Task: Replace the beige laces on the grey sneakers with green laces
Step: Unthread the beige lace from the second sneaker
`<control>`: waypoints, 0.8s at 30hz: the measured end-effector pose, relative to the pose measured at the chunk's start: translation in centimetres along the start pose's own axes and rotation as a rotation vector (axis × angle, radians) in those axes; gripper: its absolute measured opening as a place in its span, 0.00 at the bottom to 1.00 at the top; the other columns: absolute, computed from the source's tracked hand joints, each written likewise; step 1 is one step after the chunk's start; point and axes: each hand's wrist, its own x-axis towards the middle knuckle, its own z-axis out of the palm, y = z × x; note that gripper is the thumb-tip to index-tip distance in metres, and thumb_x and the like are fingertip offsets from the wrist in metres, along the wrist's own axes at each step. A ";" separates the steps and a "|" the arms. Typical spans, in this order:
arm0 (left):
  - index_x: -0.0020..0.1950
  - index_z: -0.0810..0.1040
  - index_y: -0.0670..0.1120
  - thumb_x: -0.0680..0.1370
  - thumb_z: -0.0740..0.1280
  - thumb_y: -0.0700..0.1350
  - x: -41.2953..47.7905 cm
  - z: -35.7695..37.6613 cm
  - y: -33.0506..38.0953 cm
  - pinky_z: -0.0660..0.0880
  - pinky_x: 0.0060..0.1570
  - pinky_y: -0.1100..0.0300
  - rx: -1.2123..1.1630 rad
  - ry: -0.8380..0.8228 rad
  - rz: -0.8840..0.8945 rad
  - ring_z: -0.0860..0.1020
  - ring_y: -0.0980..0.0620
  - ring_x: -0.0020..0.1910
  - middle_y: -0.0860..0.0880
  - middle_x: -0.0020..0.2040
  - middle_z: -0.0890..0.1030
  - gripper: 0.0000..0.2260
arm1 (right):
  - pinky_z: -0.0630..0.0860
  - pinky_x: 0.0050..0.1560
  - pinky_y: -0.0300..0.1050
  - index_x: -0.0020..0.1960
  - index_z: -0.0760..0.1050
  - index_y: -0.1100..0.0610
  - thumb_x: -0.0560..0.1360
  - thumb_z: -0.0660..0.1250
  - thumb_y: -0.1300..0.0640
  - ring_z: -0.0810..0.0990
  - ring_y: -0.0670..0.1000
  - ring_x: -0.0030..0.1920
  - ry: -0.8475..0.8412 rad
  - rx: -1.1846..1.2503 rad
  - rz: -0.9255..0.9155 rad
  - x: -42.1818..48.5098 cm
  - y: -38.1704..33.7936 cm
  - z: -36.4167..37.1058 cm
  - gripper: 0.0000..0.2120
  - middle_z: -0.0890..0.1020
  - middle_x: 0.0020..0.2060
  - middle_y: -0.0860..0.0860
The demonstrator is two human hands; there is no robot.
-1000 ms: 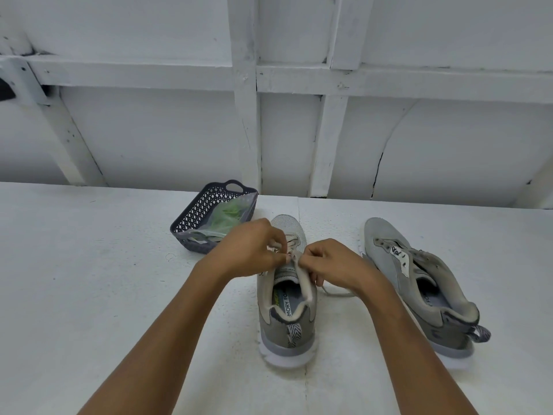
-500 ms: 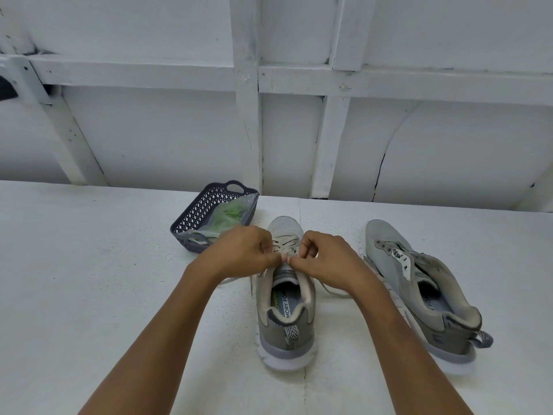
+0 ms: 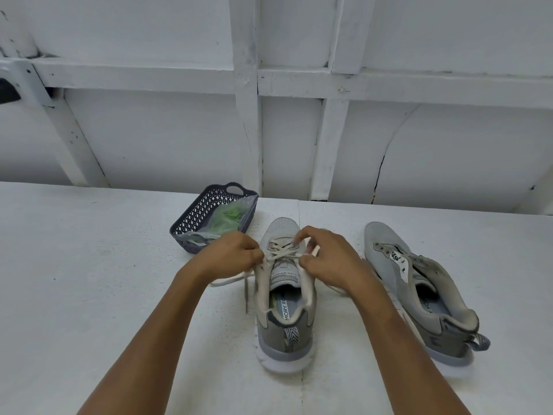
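A grey sneaker (image 3: 284, 333) stands upright in the middle of the white table, heel toward me, with a beige lace (image 3: 279, 250) crossed over its front eyelets. My left hand (image 3: 230, 254) pinches the lace at the shoe's left side; a loose lace end trails off to the left. My right hand (image 3: 327, 256) pinches the lace at the right eyelets. The second grey sneaker (image 3: 419, 295) lies on its side to the right, with no lace visible in it. Green laces in a clear bag (image 3: 227, 218) sit in a dark basket (image 3: 197, 217).
The dark perforated basket sits just behind and left of the middle sneaker. A white wall with wooden framing (image 3: 245, 115) rises behind the table's far edge. Bare white tabletop (image 3: 89, 280) spreads to the left and near me.
Both hands have moved apart from the middle of the tongue to the shoe's sides, loosening the lace. The tongue and upper eyelets now show, and a lace end lies loose on the left.
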 end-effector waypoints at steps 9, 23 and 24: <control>0.32 0.77 0.41 0.76 0.66 0.40 0.5 0.5 0.3 0.67 0.32 0.62 -0.149 -0.011 -0.009 0.70 0.58 0.26 0.49 0.28 0.76 0.12 | 0.66 0.57 0.47 0.53 0.79 0.50 0.74 0.66 0.50 0.69 0.51 0.59 -0.002 -0.346 -0.206 0.3 -2.3 3.1 0.09 0.76 0.56 0.46; 0.38 0.81 0.35 0.78 0.65 0.40 0.5 0.5 0.0 0.68 0.30 0.63 -0.240 -0.036 -0.026 0.71 0.58 0.25 0.50 0.28 0.77 0.12 | 0.75 0.44 0.36 0.44 0.72 0.57 0.81 0.59 0.64 0.83 0.49 0.47 0.114 0.705 0.096 1.1 -2.0 0.5 0.09 0.86 0.41 0.50; 0.38 0.80 0.36 0.78 0.65 0.40 0.5 0.6 -0.1 0.68 0.30 0.62 -0.254 -0.036 -0.032 0.70 0.57 0.26 0.50 0.28 0.76 0.12 | 0.77 0.48 0.41 0.43 0.72 0.57 0.81 0.58 0.65 0.83 0.51 0.45 0.113 0.757 0.133 1.2 -1.6 0.4 0.09 0.85 0.36 0.50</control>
